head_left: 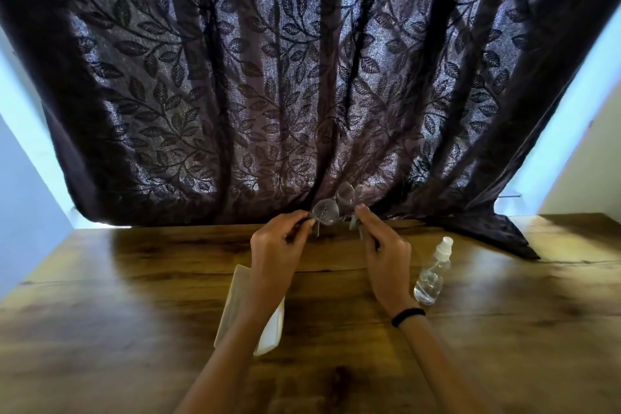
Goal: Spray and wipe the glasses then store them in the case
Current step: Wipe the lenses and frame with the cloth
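I hold a pair of clear-framed glasses (332, 207) up above the far part of the wooden table (134, 296). My left hand (279, 242) pinches the glasses at their left lens. My right hand (383, 245) is closed on a small pale green cloth (355, 222) just right of that lens. A clear spray bottle (431, 274) with a white nozzle stands on the table right of my right wrist. A white glasses case (248, 309) lies under my left forearm, partly hidden.
A dark leaf-patterned curtain (302, 77) hangs behind the table, its hem draped onto the back right of the tabletop. Pale walls show on both sides. A black band circles my right wrist (407, 316).
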